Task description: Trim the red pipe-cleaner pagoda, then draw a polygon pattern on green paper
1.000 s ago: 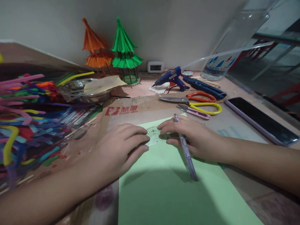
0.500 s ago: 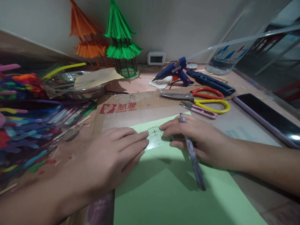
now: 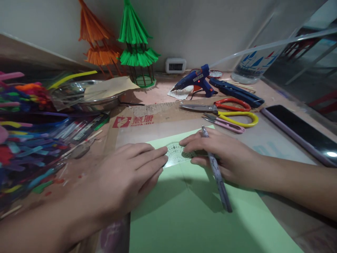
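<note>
A clear protractor (image 3: 175,154) lies on a light green sheet of paper (image 3: 195,228), near its far edge. My left hand (image 3: 134,172) is closed at the protractor's left end, its fingers together and pinning that end down. The right end of the protractor is under the fingertips of my right hand (image 3: 218,151). A grey patterned pen (image 3: 218,179) is tucked between the fingers of that hand, pointing back toward me. A faint line on the sheet runs down from the protractor's straight edge.
Beyond the paper lie scissors (image 3: 231,112), pink snips (image 3: 228,125), a blue glue gun (image 3: 195,80) and a blue cutter (image 3: 237,92). A phone (image 3: 302,133) is at the right. Pipe-cleaner pieces (image 3: 23,151) and a metal bowl (image 3: 97,100) fill the left. Orange (image 3: 96,35) and green (image 3: 137,38) tower models stand behind.
Almost nothing differs. Both hands keep their places at the protractor, and the view has shifted very slightly.
</note>
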Motion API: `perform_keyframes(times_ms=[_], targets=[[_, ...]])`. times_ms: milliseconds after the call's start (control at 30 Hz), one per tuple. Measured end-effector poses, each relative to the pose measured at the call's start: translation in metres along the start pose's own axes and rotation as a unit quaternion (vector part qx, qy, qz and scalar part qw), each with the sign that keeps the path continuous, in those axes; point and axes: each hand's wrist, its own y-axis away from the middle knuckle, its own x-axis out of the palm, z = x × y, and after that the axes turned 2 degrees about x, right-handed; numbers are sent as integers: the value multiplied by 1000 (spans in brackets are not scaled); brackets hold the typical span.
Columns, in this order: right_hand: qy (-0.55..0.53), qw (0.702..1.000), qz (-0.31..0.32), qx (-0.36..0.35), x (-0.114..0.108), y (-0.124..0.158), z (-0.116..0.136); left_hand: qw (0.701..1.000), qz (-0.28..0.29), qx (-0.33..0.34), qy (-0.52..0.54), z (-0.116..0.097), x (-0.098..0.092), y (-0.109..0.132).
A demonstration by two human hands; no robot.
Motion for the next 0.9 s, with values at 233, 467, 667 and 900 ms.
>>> perform_keyframes(times_ms=[233,467,667,900], targets=[[-1,1000,0,1,0,-1,0,1000,-5,2,-2,-1,0,-1],[-6,1000,3,0,0,-2,1,1000,-17,5,3,-1,-2,-1],[-8,1000,4,0,0,-2,0,1000,-9,2,-4,0,1,3],[-8,1000,4,1,-1,-2,1,1000,-14,4,-10,-1,0,0]])
